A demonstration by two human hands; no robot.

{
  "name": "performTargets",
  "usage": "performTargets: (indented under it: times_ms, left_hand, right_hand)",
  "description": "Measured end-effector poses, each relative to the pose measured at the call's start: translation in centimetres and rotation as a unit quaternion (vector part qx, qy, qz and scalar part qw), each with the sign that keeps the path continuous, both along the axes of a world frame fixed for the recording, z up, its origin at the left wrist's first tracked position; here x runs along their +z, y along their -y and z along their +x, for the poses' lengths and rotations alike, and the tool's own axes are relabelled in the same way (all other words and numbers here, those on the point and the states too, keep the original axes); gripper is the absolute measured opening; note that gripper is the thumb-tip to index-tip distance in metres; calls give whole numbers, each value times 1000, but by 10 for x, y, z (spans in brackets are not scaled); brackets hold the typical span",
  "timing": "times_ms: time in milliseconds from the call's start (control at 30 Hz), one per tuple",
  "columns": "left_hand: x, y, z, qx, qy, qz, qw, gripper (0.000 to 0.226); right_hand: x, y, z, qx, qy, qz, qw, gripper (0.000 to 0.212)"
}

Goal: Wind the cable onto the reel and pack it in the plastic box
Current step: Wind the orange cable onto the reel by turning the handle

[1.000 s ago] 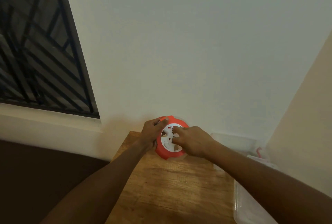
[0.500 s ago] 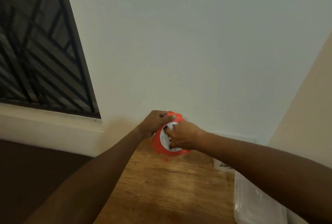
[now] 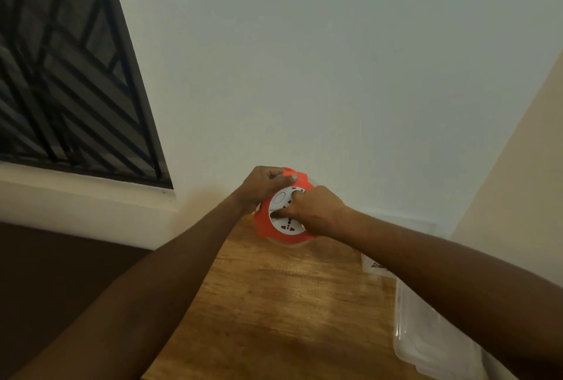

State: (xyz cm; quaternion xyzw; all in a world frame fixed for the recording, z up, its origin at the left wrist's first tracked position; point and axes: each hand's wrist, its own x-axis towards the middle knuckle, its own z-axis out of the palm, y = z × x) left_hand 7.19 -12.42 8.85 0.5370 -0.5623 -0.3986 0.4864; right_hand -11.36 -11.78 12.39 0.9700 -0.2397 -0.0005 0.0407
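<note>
Reel (image 3: 281, 221) turned, both hands gripping it

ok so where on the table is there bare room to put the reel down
Bare wood runs down the table between the two forearms, below the reel. The right edge is crowded: the plastic box sits there, partly under the right arm.

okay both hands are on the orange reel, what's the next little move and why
Probably keep turning the white centre with the right hand while the left hand steadies the orange reel. The reel is above the wooden table, outside the clear plastic box; no loose cable shows, so winding may be nearly done.
</note>
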Motion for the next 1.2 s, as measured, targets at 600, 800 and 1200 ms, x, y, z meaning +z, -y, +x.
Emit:
performTargets:
  times_ms: [600,800,1200]
  left_hand:
    - [-18,-17,12,17,-47,10,999,36]
    - [-22,-24,-3,59,-53,-55,995,24]
    - [-85,-64,-16,24,-203,75,976,70]
  right_hand:
    - [-14,28,-10,-119,301,76,943,64]
    - [-25,39,-9,-137,331,209,910,60]
    - [-38,42,-15,-138,355,205,902,54]
